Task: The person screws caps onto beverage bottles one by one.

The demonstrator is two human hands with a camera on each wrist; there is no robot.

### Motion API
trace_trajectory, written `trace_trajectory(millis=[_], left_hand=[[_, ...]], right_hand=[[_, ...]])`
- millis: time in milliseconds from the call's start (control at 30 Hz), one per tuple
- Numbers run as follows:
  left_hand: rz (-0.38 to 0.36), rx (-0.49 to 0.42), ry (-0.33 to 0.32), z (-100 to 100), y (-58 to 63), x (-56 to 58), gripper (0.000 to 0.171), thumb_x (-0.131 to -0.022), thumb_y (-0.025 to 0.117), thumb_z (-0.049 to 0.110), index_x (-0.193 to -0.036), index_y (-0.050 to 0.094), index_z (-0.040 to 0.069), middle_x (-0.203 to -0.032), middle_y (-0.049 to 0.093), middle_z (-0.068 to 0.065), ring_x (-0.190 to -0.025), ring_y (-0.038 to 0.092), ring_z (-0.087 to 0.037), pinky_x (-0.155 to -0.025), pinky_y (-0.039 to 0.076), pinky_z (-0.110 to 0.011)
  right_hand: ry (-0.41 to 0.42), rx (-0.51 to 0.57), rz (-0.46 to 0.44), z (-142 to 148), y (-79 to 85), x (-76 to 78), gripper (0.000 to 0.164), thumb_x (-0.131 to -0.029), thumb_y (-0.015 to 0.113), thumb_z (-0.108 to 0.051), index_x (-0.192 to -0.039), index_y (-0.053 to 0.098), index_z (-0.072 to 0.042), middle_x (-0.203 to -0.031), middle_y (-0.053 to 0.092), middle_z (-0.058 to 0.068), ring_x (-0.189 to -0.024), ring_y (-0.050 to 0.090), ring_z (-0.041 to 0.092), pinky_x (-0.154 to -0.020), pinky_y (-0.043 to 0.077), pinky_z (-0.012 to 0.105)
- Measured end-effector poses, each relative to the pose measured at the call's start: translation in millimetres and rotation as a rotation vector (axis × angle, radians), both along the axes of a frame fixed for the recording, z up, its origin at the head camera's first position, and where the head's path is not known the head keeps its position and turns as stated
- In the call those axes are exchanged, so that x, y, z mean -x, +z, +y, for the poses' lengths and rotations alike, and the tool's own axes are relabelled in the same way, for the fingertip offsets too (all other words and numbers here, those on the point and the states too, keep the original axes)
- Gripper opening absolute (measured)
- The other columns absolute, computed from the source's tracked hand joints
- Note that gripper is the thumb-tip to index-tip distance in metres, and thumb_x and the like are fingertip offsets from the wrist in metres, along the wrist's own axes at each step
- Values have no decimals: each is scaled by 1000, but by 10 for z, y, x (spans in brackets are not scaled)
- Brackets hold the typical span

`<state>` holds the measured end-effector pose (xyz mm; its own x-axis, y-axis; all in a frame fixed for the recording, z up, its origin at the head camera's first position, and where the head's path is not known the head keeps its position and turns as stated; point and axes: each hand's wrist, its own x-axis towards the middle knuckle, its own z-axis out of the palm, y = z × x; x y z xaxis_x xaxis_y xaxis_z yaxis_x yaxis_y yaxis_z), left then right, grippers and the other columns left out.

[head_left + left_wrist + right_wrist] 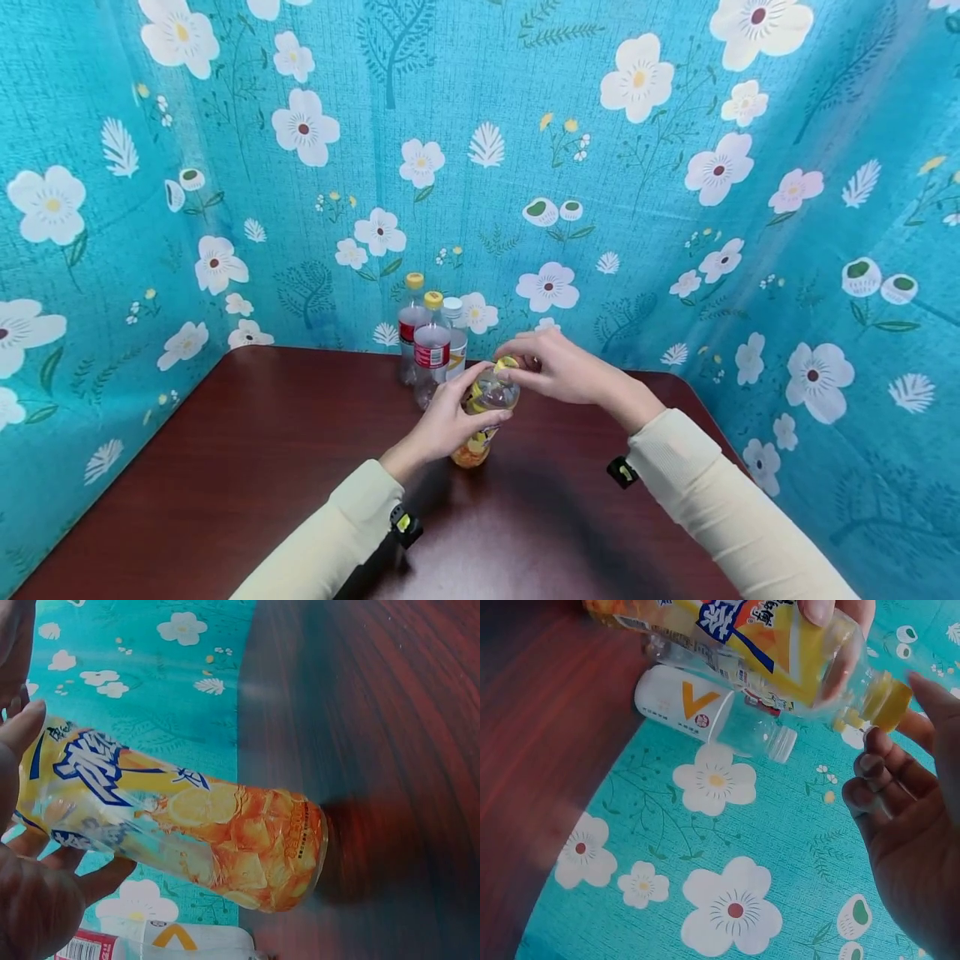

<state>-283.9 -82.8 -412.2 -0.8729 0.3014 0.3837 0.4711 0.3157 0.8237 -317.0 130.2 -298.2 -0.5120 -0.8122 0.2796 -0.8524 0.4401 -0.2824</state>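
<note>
My left hand (448, 417) grips a clear plastic tea bottle (247, 840) round its upper body. Its yellow label shows blue-and-white lettering, with orange ice cubes and lemon slices printed below. Slightly tilted, the bottle has its base at or close to the tabletop; I cannot tell whether they touch. At the top, my right hand (558, 367) pinches the yellow cap (892, 705) between thumb and index finger. The cap sits at the mouth of the bottle's neck. No liquid can be made out inside.
Behind the tea bottle stand two clear bottles with red labels and yellow caps, one in front (432, 346) and one farther back (408, 325). Beside them is a white-capped bottle (682, 705) with a white label. A blue flowered curtain (480, 167) surrounds the dark red-brown table (300, 433).
</note>
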Motion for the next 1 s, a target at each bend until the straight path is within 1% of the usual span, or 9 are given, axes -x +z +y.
trace_trajectory(millis=[67,133,333,433,533,633,733,833,1000], left_hand=[[-21,0,-13,-17,-13,5,75,-88,82,33,-153,46,21,-135,62,-3,-108,65,-17,-91,57,-40],[-41,-3,-31,-33,-31,8,77,-89,82,34,-155,44,20,-136,62,-3,-110,65,-17,-92,57,-40],[-84,-18,-91,-65,-56,18,77,-91,80,36,-156,42,23,-136,62,-4,-111,66,-19,-91,58,-41],[-83,-27,-95,-61,-50,20,75,-91,80,34,-155,43,24,-135,63,-4,-111,66,-19,-91,58,-41],[-67,-28,-70,-44,-40,14,75,-90,81,34,-154,45,25,-135,63,-3,-109,66,-17,-91,58,-40],[-30,-19,-30,-22,-25,-7,74,-89,82,35,-153,46,24,-134,64,-4,-107,66,-17,-89,58,-39],[-1,-15,0,-6,-10,-29,72,-88,82,36,-151,48,25,-133,64,-2,-107,66,-16,-89,58,-39],[5,-16,28,-11,12,-54,70,-87,83,37,-147,49,28,-130,65,1,-107,66,-15,-88,58,-40],[16,-26,62,-75,49,-110,70,-85,85,35,-145,50,28,-131,63,3,-109,65,-15,-90,58,-42]], right_hand=[[0,-38,-18,-5,-2,-2,27,-101,67,-27,-123,72,-12,-85,63,-9,-62,51,8,-61,47,30],[-7,-57,-18,-22,-18,-11,26,-101,68,-27,-122,72,-13,-86,65,-9,-62,52,6,-61,48,28],[-15,-54,70,-65,-68,-51,22,-100,69,-28,-116,74,-14,-96,70,-10,-64,55,2,-61,51,25],[-26,-21,103,-82,-77,-68,17,-99,70,-26,-109,75,-13,-84,66,-11,-60,50,4,-56,47,25],[-47,-1,147,-108,-76,-96,14,-101,67,-25,-104,75,-13,-80,64,-10,-62,50,5,-56,45,25],[-81,1,168,-129,-62,-124,15,-101,67,-26,-101,75,-13,-79,63,-10,-63,49,5,-56,44,25],[-104,3,142,-141,-38,-132,13,-101,68,-25,-101,75,-14,-75,60,-10,-61,47,5,-55,42,25],[-105,21,95,-158,-22,-132,14,-100,69,-25,-103,75,-13,-71,57,-9,-59,46,6,-54,41,26],[-122,90,23,-169,-9,-181,20,-99,70,-27,-109,74,-10,-69,58,-9,-57,50,7,-54,45,27]])
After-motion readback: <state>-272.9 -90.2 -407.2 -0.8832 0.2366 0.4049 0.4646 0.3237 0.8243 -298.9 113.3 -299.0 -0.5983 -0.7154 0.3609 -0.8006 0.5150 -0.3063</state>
